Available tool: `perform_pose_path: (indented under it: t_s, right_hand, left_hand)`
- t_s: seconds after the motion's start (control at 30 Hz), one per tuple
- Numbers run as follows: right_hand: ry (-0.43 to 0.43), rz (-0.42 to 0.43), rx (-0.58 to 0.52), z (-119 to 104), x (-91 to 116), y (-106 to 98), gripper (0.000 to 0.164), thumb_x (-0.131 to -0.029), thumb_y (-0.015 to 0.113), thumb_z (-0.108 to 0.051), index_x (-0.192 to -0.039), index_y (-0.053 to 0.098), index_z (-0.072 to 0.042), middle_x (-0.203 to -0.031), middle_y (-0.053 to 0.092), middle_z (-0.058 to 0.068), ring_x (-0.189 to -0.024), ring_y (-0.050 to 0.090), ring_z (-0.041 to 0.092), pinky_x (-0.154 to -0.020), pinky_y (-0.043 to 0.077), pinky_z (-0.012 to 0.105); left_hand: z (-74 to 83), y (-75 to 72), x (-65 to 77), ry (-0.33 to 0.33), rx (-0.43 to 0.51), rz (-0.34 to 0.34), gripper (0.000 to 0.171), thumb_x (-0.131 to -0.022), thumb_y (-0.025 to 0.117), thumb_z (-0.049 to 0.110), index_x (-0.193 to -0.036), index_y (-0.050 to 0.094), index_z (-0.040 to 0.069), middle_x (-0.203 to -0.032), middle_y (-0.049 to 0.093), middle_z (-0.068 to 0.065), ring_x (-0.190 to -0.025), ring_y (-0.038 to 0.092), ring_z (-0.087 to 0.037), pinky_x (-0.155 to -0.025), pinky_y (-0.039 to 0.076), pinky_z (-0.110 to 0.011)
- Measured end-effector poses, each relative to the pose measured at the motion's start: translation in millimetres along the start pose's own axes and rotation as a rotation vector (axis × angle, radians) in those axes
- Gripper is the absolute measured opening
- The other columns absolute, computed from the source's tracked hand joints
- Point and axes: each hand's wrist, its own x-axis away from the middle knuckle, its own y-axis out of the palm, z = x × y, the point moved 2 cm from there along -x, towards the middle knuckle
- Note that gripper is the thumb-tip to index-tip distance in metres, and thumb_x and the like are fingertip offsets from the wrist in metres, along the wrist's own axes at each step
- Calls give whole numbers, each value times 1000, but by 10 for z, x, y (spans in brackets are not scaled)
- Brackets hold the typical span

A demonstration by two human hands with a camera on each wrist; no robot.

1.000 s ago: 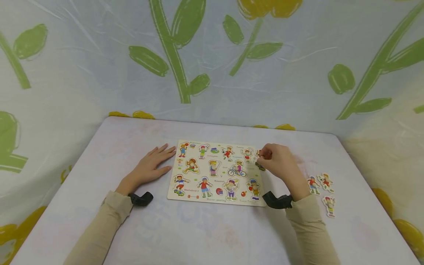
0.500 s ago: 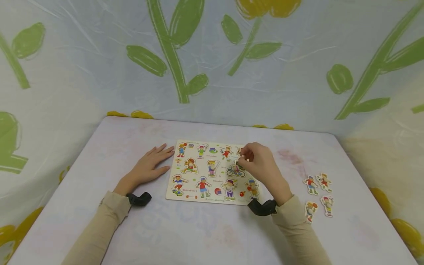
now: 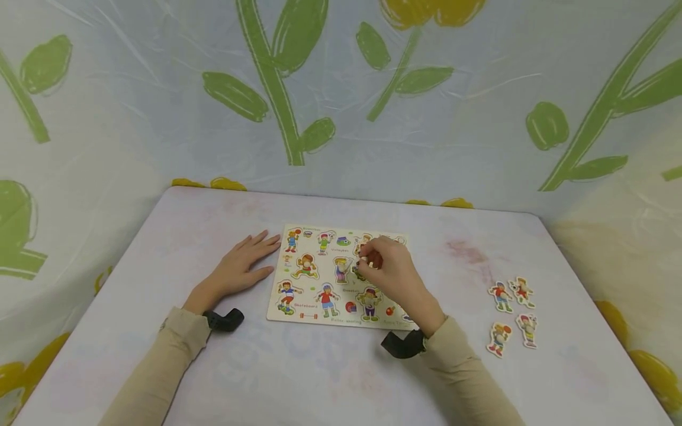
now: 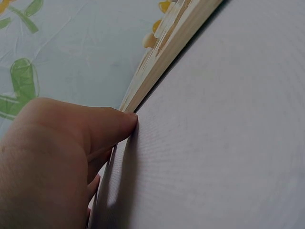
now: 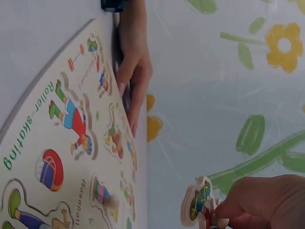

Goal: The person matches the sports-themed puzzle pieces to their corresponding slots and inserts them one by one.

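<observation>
A wooden peg puzzle board with sports figures lies flat mid-table. My right hand is over the board's upper right part, thumb and fingers pinching a puzzle piece by its knob. The piece has a green and blue skateboard at one end; the rest is partly hidden by the fingers. My left hand rests on the table with fingers spread, fingertips at the board's left edge. In the left wrist view, the thumb lies close against that edge. Some figures, such as the golf piece, sit in place with knobs; the roller-skating recess shows its printed picture.
Several loose puzzle pieces lie on the table right of the board, among them a basketball figure and a football figure. The pale tablecloth extends in front. A flower-patterned sheet hangs behind the table.
My right hand has moved left from the board's right edge to over its upper middle-right, carrying the piece. The basketball piece has come out from behind the forearm. My left hand stays put.
</observation>
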Motion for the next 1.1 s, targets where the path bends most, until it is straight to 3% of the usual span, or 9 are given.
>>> perform_pose_path:
  t_s: [0.6, 1.1]
  right_hand:
    - [-117, -102, -154, -170, 70, 413, 8, -84, 69, 1, -89, 70, -5, -83, 64, -1, -67, 55, 10, -57, 50, 22]
    - [-124, -219, -153, -318, 37, 731, 9, -83, 71, -1, -90, 70, -6, -81, 61, 2, -70, 56, 16, -59, 47, 20]
  left_hand:
    - [2, 0, 2, 11, -1, 1, 61, -95, 62, 31, -149, 45, 8, -157, 38, -6, -149, 22, -32, -121, 12, -52]
    - [-32, 33, 8, 0, 0, 1, 61, -96, 60, 34, -150, 44, 10, -158, 37, -4, -150, 20, -30, -121, 11, -51]
